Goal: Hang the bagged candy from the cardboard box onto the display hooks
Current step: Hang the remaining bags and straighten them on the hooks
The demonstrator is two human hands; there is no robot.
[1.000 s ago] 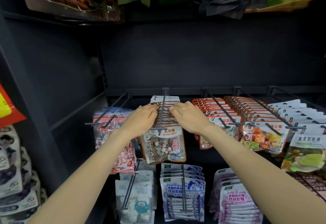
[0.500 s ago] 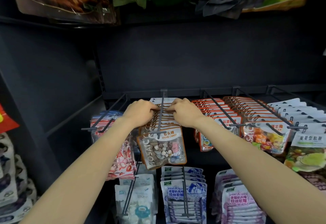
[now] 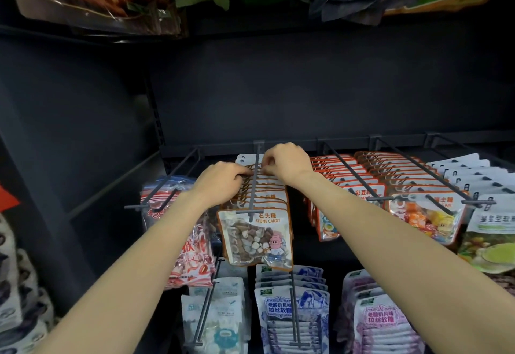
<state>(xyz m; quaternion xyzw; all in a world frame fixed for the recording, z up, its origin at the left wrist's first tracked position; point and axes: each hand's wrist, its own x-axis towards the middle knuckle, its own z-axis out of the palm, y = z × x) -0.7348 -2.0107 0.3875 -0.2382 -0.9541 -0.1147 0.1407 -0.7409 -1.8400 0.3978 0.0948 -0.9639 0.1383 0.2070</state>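
The right hand [image 3: 287,162] has moved deeper along the hook [image 3: 255,179]; both hands' fingers are pinching stone candy bags [image 3: 257,238] (left hand [image 3: 221,186] nearer).

Stone candy bags [image 3: 257,238], clear-fronted with orange trim, hang upright in a packed row on the centre hook [image 3: 255,183]; pebble-like sweets visible inside.

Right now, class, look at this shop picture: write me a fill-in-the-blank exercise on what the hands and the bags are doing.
1. Both hands, left hand and right hand, rest on the row of ____ candy bags.
2. The front bag in that row has an ____ border.
3. The row hangs from a dark metal ____.

Missing words: stone; orange; hook
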